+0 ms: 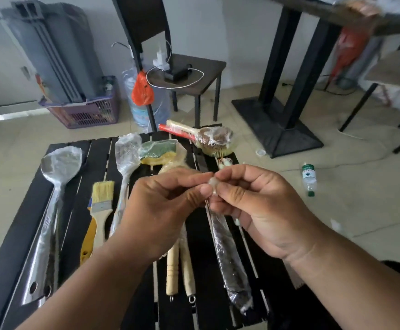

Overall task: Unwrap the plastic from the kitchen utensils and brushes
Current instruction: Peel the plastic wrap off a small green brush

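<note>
Above a black slatted table (15,246), my left hand (163,206) and my right hand (253,206) meet and pinch the twisted end of clear plastic (212,184) on a long dark brush (230,258), which hangs down from my fingers toward me. Still wrapped on the table are a steel spatula (58,167), a steel spoon (126,151), a green and yellow sponge (157,152), a round bristle brush (214,139) with a red handle beside it, and two wooden-handled brushes (178,265). A bare paint brush (102,201) lies over a yellow handle (88,241).
A plastic bottle (309,178) lies on the tiled floor to the right. Behind the table stand a dark chair (194,67) with cables and a charger, a purple basket (87,110), a water jug with an orange bag (143,89), and a black table pedestal (277,115).
</note>
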